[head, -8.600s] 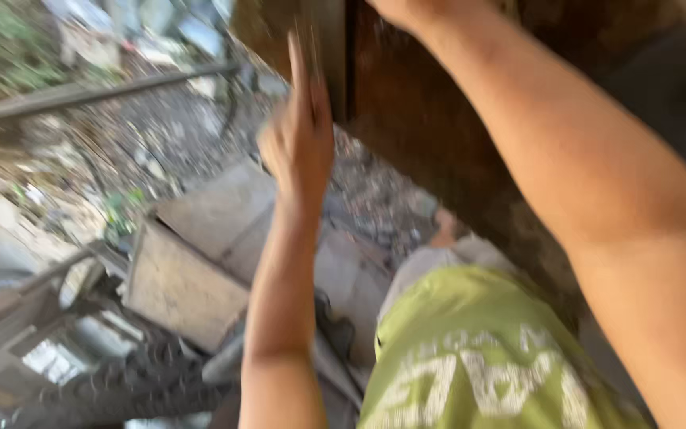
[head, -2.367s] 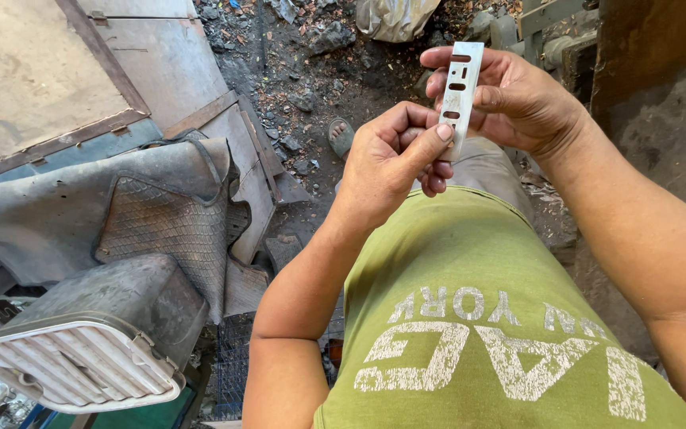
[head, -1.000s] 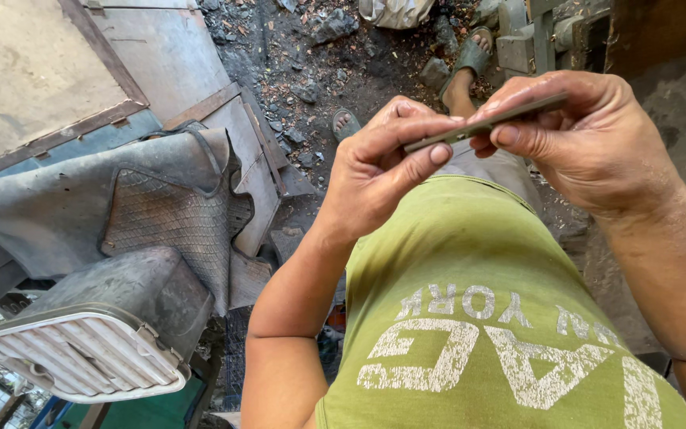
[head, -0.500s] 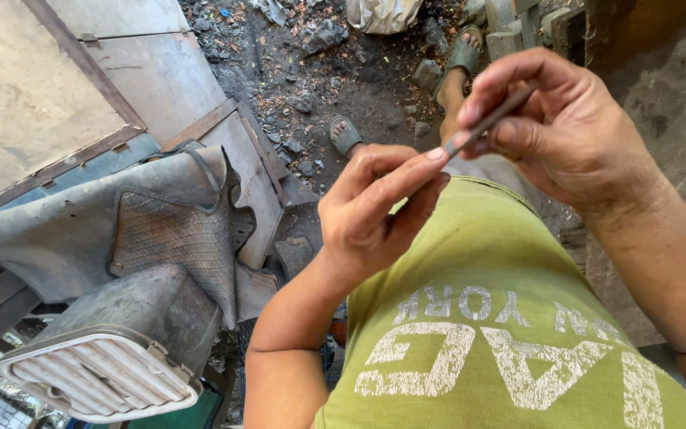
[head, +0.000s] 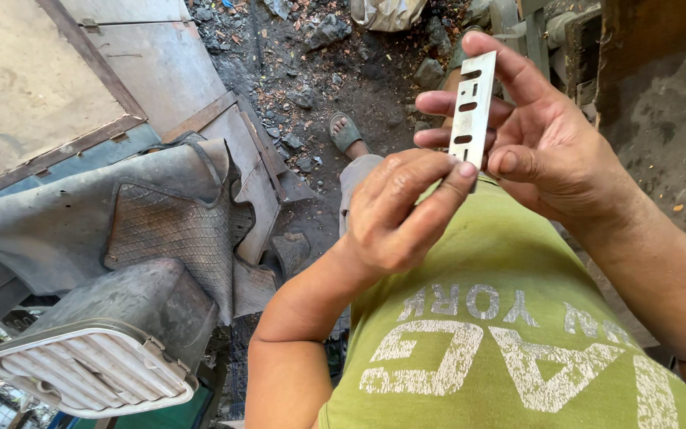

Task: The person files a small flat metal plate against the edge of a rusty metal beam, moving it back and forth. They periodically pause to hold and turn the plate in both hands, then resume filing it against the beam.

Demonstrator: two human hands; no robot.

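Metal slotted plate [head: 470, 111] held upright, pinched in the right hand [head: 549, 151] while the left hand's [head: 398, 210] fingertips steady its lower end for inspection.

Dark dirt ground [head: 375, 87] strewn with stones and debris. A sandalled foot [head: 345, 132] stands at twelve o'clock; a grey rubber mat [head: 160, 222] and wooden boards [head: 240, 171] lie toward nine o'clock.
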